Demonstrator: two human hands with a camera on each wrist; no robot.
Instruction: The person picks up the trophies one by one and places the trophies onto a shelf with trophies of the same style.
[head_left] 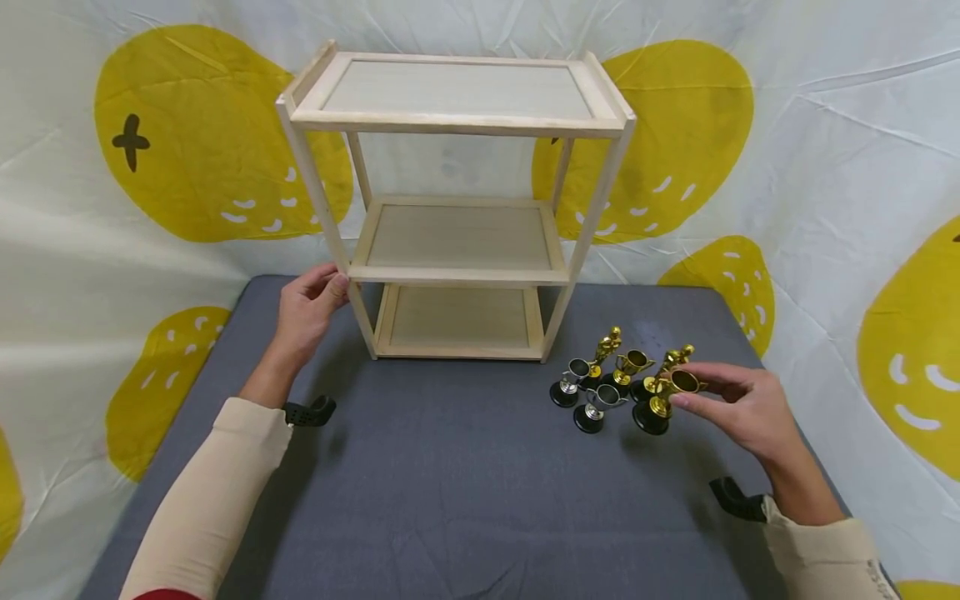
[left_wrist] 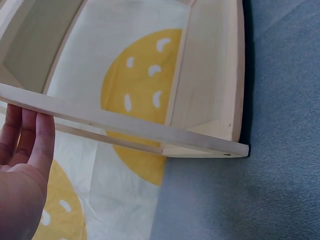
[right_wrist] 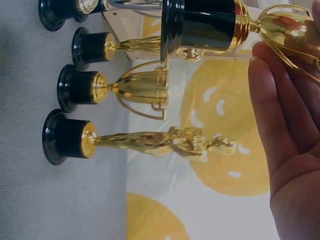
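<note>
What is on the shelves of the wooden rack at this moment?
All three shelves of the wooden rack look bare; part of the bottom one is hidden by the middle shelf. The left hand holds its front left post. The trophies stand on the table beside it.

gold cup trophy (head_left: 667, 398): black base, upright on grey mat | wooden shelf (head_left: 457, 208): three tiers, upright behind

One three-tiered shelf of pale unfinished wood (head_left: 457, 208) is shown on one grey cloth-covered table (head_left: 450, 483). Six small trophies on black round bases are counted: two silver cups (head_left: 592, 408), two gold cups (head_left: 628, 367) and two gold figurine statuettes (head_left: 604, 348). Two hands are seen: one left hand (head_left: 307, 312), one right hand (head_left: 742, 408).
</note>
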